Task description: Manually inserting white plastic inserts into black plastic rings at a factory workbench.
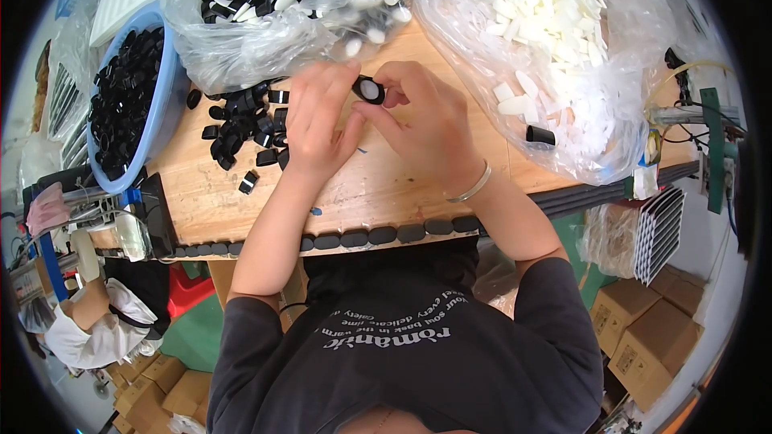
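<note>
Between the thumb and fingers of my right hand (430, 116) is a small black oval piece with a pale oval inset (369, 89). My left hand (320, 116) is close on its left side, fingers mostly stretched out and the thumb apart. Its index fingertip reaches the piece's upper left edge; whether it presses on it I cannot tell. Beside my left hand lies a loose heap of small black pieces (233, 124) on the wooden table (394, 169). One black piece with a light stripe (248, 182) lies apart, nearer me.
A blue basin (165, 104) of black pieces stands left. Behind my hands, a clear bag (233, 56) holds mixed black and white pieces. Another bag (458, 0) at right holds white pieces, with a black piece (539, 135) on it. Black ovals (382, 235) line the front edge.
</note>
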The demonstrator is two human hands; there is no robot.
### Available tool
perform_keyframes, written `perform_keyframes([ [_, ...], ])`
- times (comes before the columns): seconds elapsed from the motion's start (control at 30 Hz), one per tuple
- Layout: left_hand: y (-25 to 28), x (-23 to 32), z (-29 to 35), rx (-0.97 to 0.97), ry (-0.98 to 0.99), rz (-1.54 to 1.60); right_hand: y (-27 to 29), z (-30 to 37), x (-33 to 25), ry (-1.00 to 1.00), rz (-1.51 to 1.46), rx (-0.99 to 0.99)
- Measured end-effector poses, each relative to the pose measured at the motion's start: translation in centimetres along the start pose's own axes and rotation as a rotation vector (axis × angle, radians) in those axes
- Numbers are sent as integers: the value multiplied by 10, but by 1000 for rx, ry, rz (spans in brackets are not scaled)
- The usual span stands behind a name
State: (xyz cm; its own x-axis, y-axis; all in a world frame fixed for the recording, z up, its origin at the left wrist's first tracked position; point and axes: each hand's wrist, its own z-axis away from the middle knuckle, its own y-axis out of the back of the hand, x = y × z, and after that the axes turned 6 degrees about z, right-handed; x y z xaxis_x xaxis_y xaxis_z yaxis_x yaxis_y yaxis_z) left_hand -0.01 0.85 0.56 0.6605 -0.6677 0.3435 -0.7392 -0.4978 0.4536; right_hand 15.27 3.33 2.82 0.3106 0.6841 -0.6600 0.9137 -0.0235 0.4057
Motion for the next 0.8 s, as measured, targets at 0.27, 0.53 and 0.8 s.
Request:
perform_keyframes([
  [0.27, -8, 3, -2, 36, 83, 140, 1, 0, 2, 85, 150, 33],
  [0.53, -11, 5, -2, 101, 37, 89, 6, -4, -2, 144, 275, 32],
  [0.8, -5, -3, 5, 177, 326, 314, 36, -29, 34, -22, 82, -36],
])
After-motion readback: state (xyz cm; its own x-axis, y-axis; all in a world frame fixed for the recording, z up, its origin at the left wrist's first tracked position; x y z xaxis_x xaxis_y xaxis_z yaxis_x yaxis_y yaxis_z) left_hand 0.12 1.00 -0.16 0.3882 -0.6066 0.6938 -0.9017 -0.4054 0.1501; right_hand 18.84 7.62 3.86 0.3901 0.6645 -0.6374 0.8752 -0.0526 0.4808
